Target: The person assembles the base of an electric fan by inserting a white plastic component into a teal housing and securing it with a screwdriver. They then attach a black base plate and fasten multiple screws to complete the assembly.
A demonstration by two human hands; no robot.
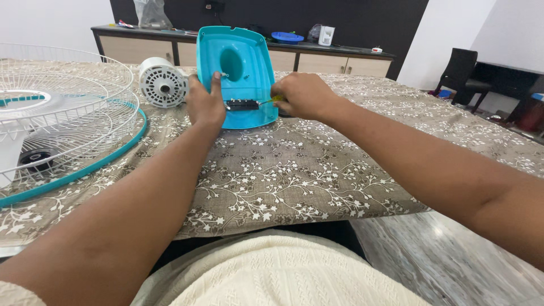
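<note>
Left hand [205,105]: grasping the turquoise fan housing [238,71], steadying it.
Right hand [302,95]: clenched on a yellow-handled screwdriver [272,100] at its base.
Progress: wire guard [62,122] and motor [162,83] lie detached, left of both hands.

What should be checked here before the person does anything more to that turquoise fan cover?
1. Turquoise plastic fan housing steadied: ok, the left hand grips its left edge, thumb on the inner face.
2. Tool in hand: ok, the right hand holds a yellow-handled screwdriver.
3. Tip seated on the black part at the housing's lower edge: cannot tell, too small to see.
4. White fan motor out of the way: ok, it lies apart, left of the housing.
5. Wire fan guard clear of the hands: ok, it rests at the table's left.
</note>
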